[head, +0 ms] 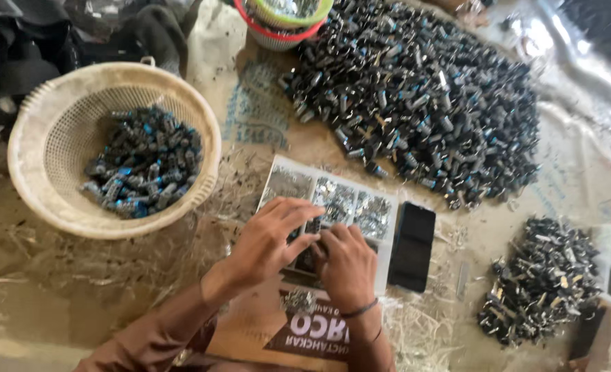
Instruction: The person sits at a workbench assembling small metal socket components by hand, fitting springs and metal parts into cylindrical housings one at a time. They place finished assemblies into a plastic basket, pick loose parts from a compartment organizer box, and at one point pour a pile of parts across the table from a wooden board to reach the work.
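Both hands meet at six o'clock over a white compartment tray (pixel 360 207), covering its near half — whatever small piece they work on is hidden beneath the fingers. The left hand (pixel 267 241) lies with fingers (pixel 298 210) loosely spread, tips on the tray. The right hand (pixel 347 265) is curled, knuckles up; whether it pinches anything cannot be told. A black flat slab (pixel 412 246) sits just beside the tray at five o'clock. The tray's far compartments hold blurred silvery bits. At ten o'clock a cream basket (pixel 36 172) holds dark, blue-tipped parts; a large heap (pixel 422 89) spreads at one o'clock, a smaller pile (pixel 543 279) at four — bare sacking lies open at eight.
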